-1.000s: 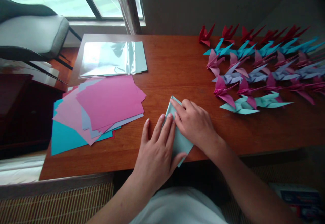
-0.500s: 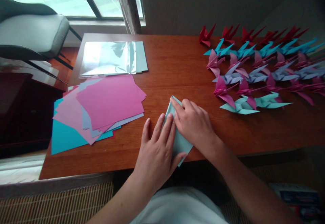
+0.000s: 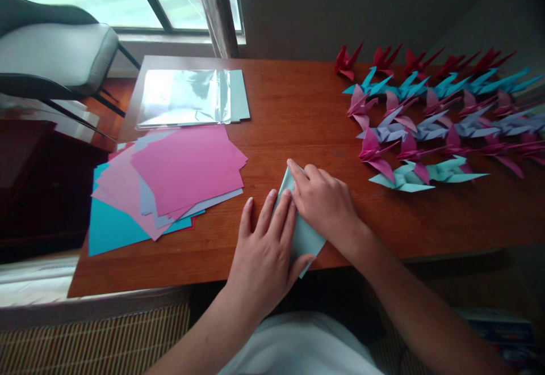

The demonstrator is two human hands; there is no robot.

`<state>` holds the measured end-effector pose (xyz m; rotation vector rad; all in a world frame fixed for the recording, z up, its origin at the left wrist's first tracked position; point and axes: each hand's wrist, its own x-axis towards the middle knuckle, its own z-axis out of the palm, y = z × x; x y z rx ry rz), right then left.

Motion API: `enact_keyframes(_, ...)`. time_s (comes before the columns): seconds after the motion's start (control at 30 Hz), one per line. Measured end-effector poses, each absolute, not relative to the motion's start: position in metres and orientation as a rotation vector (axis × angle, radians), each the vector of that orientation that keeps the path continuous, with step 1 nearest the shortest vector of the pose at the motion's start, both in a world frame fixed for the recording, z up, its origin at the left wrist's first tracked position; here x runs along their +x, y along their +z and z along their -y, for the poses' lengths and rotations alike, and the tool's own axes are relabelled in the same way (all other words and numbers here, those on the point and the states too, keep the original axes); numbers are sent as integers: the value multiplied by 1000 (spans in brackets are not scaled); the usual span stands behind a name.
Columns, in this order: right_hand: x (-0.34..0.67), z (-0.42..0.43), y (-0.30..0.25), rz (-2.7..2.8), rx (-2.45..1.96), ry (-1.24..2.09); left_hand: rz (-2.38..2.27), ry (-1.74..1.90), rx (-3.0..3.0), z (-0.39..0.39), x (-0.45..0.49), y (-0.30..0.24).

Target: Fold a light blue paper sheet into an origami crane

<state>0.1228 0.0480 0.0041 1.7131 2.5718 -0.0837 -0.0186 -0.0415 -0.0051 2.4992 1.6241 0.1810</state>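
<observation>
A folded pale blue-green paper (image 3: pixel 305 237) lies at the near edge of the wooden table (image 3: pixel 298 114). My left hand (image 3: pixel 264 250) rests flat on its left side, fingers stretched out and a little apart. My right hand (image 3: pixel 326 202) presses on the paper's upper part, its forefinger reaching the top corner, fingers lying flat. Most of the paper is hidden under both hands.
A loose pile of pink, lilac and turquoise paper sheets (image 3: pixel 170 185) lies to the left. Behind it is a clear plastic sleeve (image 3: pixel 187 98). Several rows of folded paper cranes (image 3: pixel 430 117) cover the table's right. A grey chair (image 3: pixel 51 51) stands by the window.
My right forefinger has slid a little up to the paper's top corner. The view has shifted slightly; the hands otherwise stay where they were.
</observation>
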Motion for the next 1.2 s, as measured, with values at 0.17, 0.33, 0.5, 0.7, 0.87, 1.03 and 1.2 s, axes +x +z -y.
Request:
enact_keyframes(0.17, 130, -43, -4, -2652, 1665, 3, -1623, 166, 2490, 42, -19, -5)
enact_keyframes(0.33, 128, -43, -2, -2633, 1670, -9, -1624, 147, 2482, 42, -18, -3)
enact_keyframes(0.5, 124, -44, 6, -2573, 1678, -54, -1653, 153, 2487, 46, -15, -1)
enact_keyframes(0.7, 127, -49, 11, -2572, 1686, -172, -1664, 145, 2486, 51, -13, 0)
enact_keyframes(0.87, 128, -63, 19, -2618, 1706, -331, -1681, 150, 2481, 50, -12, 0)
enact_keyframes(1.03, 119, -74, 32, -2557, 1722, -271, -1686, 130, 2470, 50, -11, 0)
enact_keyframes(1.2, 113, -80, 35, -2528, 1723, -256, -1686, 149, 2470, 51, -11, -3)
